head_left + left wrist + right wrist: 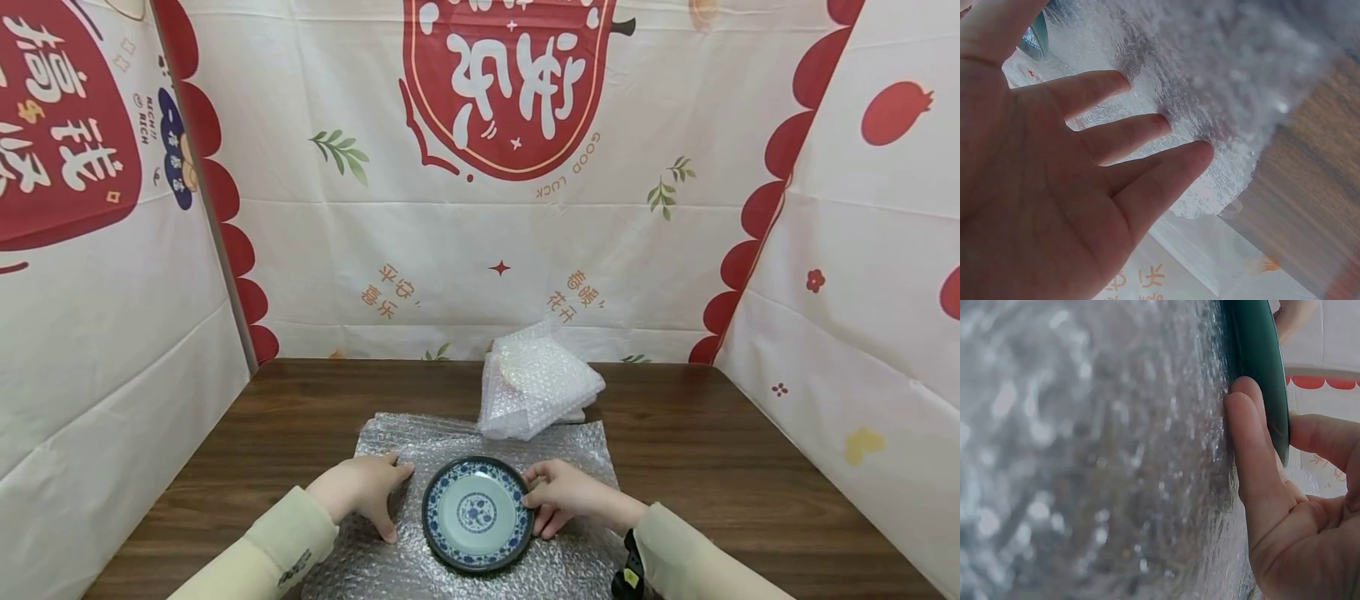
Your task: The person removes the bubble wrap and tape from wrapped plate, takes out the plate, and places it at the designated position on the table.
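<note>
A round plate (pixel 477 514) with a blue floral rim and a dark edge lies face up on a sheet of bubble wrap (pixel 420 433). My right hand (pixel 566 498) pinches the plate's right edge, thumb on top and fingers under the rim; the right wrist view shows its green underside (pixel 1260 369) between them. To the left of the plate, apart from it, my left hand (pixel 363 490) rests on the bubble wrap with its fingers spread. Nothing is between those fingers in the left wrist view, where the palm (pixel 1041 181) faces the camera.
Behind the sheet sits a bubble-wrapped bundle (pixel 540 379), overlapping its back edge. The brown wooden table (pixel 720 467) extends to both sides. Printed white cloth (pixel 480 242) encloses the table at the back, left and right.
</note>
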A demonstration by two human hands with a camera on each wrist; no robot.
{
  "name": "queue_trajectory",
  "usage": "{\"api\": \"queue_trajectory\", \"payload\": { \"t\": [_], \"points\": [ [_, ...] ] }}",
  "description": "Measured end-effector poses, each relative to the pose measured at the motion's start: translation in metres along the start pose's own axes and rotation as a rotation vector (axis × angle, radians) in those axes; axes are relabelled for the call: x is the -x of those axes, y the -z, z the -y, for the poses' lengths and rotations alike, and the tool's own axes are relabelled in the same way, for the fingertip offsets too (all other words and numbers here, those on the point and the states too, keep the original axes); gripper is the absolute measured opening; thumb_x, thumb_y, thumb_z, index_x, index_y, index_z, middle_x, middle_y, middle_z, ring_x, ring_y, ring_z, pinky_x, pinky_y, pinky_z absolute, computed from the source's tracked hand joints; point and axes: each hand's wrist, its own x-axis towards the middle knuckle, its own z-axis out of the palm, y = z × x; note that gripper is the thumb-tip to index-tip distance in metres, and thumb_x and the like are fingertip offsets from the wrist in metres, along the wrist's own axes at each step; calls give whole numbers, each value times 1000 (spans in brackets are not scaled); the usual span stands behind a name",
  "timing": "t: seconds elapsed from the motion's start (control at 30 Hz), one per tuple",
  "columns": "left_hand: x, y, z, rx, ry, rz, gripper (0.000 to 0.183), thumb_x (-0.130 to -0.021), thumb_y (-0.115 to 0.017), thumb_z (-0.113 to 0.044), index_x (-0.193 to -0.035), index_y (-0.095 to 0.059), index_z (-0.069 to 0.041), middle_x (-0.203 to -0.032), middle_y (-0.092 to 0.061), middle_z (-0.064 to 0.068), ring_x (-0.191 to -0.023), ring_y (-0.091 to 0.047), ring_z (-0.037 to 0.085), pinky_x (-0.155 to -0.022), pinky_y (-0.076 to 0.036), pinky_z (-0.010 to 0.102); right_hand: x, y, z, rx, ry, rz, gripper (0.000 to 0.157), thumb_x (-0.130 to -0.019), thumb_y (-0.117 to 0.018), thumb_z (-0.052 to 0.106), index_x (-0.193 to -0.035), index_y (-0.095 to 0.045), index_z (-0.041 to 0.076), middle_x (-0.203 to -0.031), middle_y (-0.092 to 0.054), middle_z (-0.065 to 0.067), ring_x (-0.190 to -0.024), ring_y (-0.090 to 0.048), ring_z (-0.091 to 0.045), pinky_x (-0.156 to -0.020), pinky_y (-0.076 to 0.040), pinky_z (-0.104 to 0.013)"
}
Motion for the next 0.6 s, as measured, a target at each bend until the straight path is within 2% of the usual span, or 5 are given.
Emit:
{"api": "queue_trajectory", "payload": {
  "t": [0.6],
  "points": [
    [1,0,0,-2,5,8,96,-60,-91,-40,-142,-50,-13,-146,-42,20,-128,-45,42,-100,-40,55,1,-1,1,-5,33,-5,32,-92,-59,8,-120,-53,-6,-63,-64,-9,-51,-62,-14,-52,-56,-31]
  ]
}}
